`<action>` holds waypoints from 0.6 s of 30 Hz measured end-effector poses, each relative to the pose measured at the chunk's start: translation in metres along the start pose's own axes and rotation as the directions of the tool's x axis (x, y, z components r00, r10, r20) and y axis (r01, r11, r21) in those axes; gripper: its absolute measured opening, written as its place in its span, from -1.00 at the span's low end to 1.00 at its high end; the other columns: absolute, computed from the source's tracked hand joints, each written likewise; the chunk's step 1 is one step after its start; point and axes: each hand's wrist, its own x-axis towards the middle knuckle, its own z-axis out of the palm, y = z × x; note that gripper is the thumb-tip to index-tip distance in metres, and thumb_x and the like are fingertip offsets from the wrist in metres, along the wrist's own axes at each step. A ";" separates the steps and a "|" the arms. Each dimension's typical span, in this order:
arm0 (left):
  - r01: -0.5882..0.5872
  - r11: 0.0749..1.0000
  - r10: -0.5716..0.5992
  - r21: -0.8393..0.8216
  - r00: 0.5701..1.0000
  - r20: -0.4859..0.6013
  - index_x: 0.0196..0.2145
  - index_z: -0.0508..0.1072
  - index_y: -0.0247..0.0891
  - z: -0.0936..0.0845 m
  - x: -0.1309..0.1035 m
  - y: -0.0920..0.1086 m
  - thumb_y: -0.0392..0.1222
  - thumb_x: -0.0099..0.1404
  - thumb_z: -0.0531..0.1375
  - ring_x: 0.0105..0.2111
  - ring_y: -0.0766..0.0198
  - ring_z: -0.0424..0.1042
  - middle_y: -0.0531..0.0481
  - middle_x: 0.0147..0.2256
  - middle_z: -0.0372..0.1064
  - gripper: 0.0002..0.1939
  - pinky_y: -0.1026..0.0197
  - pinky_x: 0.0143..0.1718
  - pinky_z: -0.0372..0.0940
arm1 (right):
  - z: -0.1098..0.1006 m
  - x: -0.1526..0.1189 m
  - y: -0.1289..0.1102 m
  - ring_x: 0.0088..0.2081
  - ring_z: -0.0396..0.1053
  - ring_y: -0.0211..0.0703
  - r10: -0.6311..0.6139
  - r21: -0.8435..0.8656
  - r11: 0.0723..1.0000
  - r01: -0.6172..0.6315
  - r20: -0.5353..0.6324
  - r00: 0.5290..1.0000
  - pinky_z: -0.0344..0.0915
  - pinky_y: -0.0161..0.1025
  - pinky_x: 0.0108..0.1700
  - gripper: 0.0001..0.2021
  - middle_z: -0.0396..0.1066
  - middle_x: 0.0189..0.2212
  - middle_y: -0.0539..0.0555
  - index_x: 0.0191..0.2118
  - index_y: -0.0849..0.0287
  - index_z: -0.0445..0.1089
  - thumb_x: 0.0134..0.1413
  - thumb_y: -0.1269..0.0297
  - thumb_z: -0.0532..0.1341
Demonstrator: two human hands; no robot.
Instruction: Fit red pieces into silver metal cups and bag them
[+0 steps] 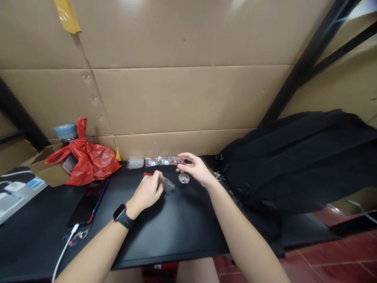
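My left hand, with a dark watch on its wrist, pinches a small clear plastic bag above the black table. A small red item shows just behind that hand. My right hand is further right, its thumb and fingers curled around something small at the end of a row of clear packets; what it holds is too small to name. Below its fingers a round, shiny clear piece lies on the table. Left of the right hand are packets with round silvery and red contents, and a stack of clear bags.
A red plastic bag and an open cardboard box stand at the left, near a charging phone and a white power strip. A large black backpack fills the right side. Cardboard walls the back.
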 end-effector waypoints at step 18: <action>-0.110 0.975 0.065 0.195 0.973 0.222 0.06 0.42 -0.16 0.011 -0.006 0.008 -0.01 0.46 0.00 0.03 0.01 0.30 -0.17 -0.06 0.38 -0.64 -0.07 0.07 0.15 | -0.002 -0.008 -0.010 -0.36 0.44 -0.22 0.025 -0.312 0.949 0.050 0.232 0.972 0.38 -0.28 -0.32 -0.60 0.48 -0.19 0.08 -0.11 0.15 0.37 -0.14 0.25 0.40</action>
